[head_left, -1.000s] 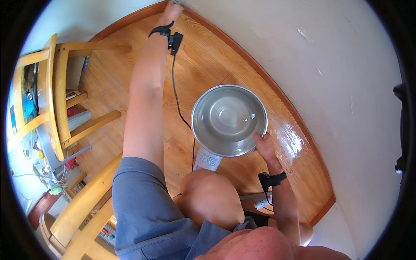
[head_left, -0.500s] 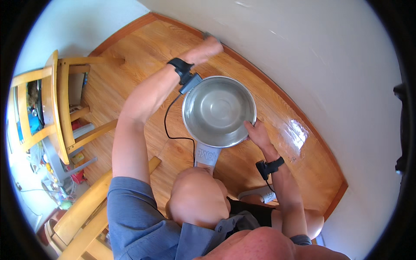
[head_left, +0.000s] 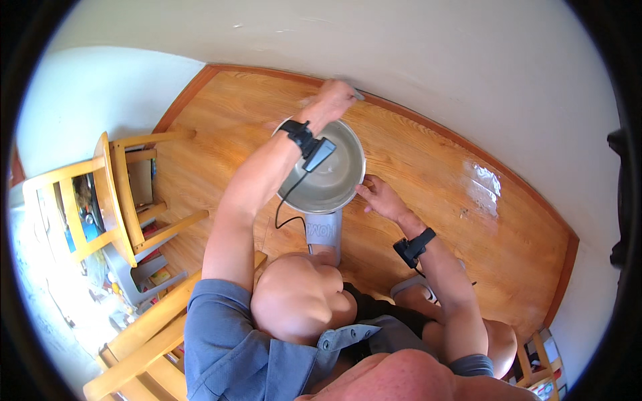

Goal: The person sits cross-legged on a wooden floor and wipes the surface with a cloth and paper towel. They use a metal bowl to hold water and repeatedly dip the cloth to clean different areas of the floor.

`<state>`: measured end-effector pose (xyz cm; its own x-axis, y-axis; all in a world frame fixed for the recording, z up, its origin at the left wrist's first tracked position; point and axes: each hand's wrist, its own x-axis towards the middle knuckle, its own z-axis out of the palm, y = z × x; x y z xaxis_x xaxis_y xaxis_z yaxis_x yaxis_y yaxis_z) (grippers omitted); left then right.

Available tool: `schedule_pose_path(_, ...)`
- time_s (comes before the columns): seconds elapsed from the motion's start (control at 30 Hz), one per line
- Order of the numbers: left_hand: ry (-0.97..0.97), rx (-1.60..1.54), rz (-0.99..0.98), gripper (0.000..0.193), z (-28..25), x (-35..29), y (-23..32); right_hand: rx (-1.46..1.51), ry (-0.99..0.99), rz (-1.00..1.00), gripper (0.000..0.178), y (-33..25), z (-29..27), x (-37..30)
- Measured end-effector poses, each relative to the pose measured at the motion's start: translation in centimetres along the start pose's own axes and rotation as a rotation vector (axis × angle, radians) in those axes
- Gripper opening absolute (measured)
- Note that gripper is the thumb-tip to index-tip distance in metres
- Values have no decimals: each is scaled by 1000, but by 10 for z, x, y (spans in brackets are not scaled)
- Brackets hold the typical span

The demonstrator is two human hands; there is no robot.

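A round metal basin sits on the wood floor in front of my feet, partly covered by my left forearm. My left hand reaches past its far rim to the baseboard. Its fingers are closed on a small flat grey thing, whose kind is too small and hidden to tell, held against the baseboard. On the basin's right rim rests my right hand, its thumb and fingers at the edge. Each wrist wears a black strap with a small device and a cable.
Wooden chairs stand at the left, with cluttered shelves behind them. A shiny wet-looking or filmy patch lies on the floor at the right. The wall curves round the far side. A grey slipper is just below the basin.
My left hand has moved right along the baseboard with the grey thing, and its forearm now crosses the basin. My right hand stays at the rim. The whole view has shifted.
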<state>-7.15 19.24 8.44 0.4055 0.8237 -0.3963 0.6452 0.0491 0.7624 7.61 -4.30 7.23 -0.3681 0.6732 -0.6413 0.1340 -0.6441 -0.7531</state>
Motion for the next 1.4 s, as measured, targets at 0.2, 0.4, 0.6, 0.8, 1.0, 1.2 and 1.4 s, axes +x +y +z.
schedule_pose_path(0.2,386,-1070,-263,8,-61,29,-84,-49,61,42,58,8,-17,-6)
schedule_pose_path(0.4,158,-288,-89,6,-56,28,-80,-26,56,40,50,25,-19,-14)
schedule_pose_path(0.6,6,-381,-105,14,58,19,-2,-72,24,65,44,28,-17,-14)
schedule_pose_path(0.8,117,-688,50,19,172,25,48,-180,67,57,40,17,-20,-13)
schedule_pose_path(1.0,-5,-727,-76,14,167,18,53,-740,128,-40,35,-3,-82,-61)
schedule_pose_path(1.2,87,-418,-204,9,71,25,16,-902,103,46,36,-1,-158,-177)
schedule_pose_path(1.4,273,-583,-457,6,85,30,38,-711,295,153,35,31,-189,-231)
